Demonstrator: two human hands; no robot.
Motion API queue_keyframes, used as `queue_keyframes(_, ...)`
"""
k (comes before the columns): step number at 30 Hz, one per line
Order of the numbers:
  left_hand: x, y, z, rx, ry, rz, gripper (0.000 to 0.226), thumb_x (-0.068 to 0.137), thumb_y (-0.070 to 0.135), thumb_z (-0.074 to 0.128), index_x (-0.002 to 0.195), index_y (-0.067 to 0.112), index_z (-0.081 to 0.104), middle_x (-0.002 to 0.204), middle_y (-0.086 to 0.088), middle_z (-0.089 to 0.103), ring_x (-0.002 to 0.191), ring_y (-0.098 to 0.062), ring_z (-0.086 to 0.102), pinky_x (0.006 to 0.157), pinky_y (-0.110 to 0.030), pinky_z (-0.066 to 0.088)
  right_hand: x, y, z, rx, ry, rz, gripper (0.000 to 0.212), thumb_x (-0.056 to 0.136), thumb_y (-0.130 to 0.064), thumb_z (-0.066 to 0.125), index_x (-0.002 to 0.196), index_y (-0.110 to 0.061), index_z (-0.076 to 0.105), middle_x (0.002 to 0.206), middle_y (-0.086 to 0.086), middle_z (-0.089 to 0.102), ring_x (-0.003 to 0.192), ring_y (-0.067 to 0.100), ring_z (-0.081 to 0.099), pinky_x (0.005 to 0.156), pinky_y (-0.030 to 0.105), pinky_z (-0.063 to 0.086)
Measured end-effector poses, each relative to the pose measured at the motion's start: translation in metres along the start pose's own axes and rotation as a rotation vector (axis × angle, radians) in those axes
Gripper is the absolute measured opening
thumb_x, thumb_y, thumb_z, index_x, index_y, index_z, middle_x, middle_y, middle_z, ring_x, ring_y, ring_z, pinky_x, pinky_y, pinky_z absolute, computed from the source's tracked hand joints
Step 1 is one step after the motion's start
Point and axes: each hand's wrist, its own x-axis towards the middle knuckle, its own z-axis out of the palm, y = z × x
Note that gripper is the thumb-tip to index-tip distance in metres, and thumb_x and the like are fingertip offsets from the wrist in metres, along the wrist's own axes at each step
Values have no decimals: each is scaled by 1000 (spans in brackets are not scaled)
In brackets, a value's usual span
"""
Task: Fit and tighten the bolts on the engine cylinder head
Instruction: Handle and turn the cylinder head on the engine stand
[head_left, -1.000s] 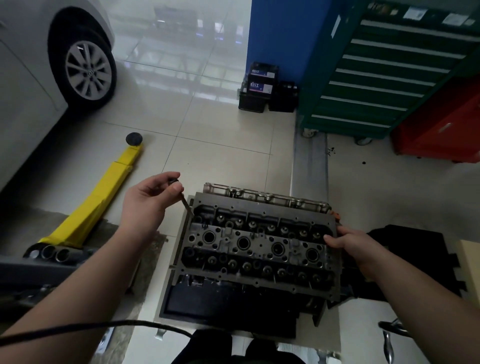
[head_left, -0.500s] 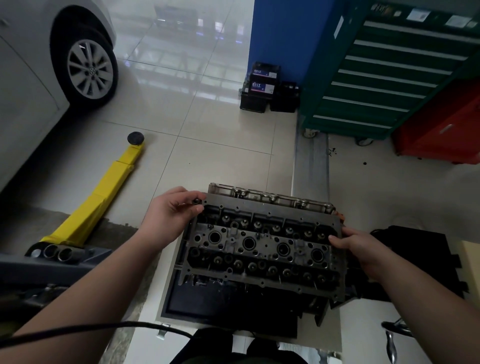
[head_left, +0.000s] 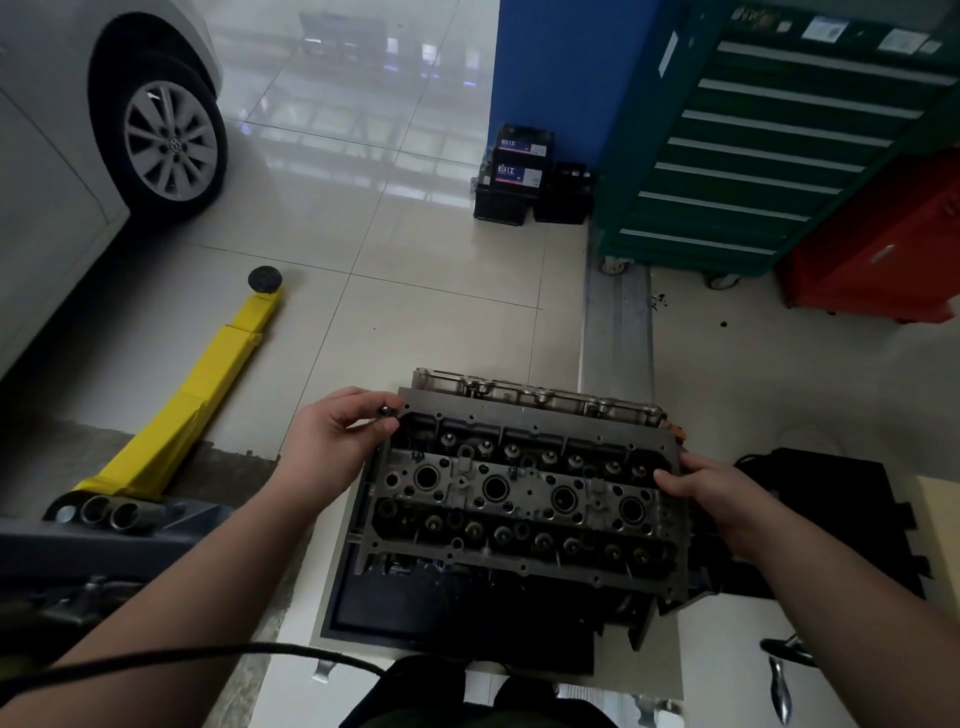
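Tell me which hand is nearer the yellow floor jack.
Left. The left hand pinches a bolt at the cylinder head's far-left corner, on the yellow floor jack's side; the right hand grips the opposite end.

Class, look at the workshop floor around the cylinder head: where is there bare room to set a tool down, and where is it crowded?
Bare tile lies between the yellow jack and the cylinder head, and beyond the head towards the batteries. Crowded: the left hand works at the head's far-left corner, the right hand holds its right end beside the black part.
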Motion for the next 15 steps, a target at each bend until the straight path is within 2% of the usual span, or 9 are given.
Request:
queue_keyframes(2,-3,-2,0,-12,-8,-23,20,88,1,79,103,15,82,103,2,77,102,-12,71,94,-28,56,-1,0,0,3,-4,-1,27,91,-10,72,116,-19,74,106,17,77,100,40,74,101,62,52)
queue_keyframes(6,-6,0,2,11,-33,14,21,89,-1,78,104,14,82,102,3,76,98,-10,71,89,-20,55,-3,-2,1,9,-1,-7,28,92,-8,71,117,-17,74,106,18,77,101,40,74,100,62,52)
queue_keyframes(10,-3,4,8,38,-53,18,21,89,2,78,104,16,81,102,6,76,98,-9,71,88,-18,55,-5,-5,2,10,-1,-10,29,92,-6,70,118,-17,74,106,18,77,103,41,73,101,61,52)
queue_keyframes(15,7,11,9,53,-42,15,19,91,4,78,104,17,81,100,6,76,97,-13,71,89,-25,56,-8,-7,1,12,-4,-14,29,93,-6,69,119,-16,74,106,18,77,104,41,72,102,59,52)
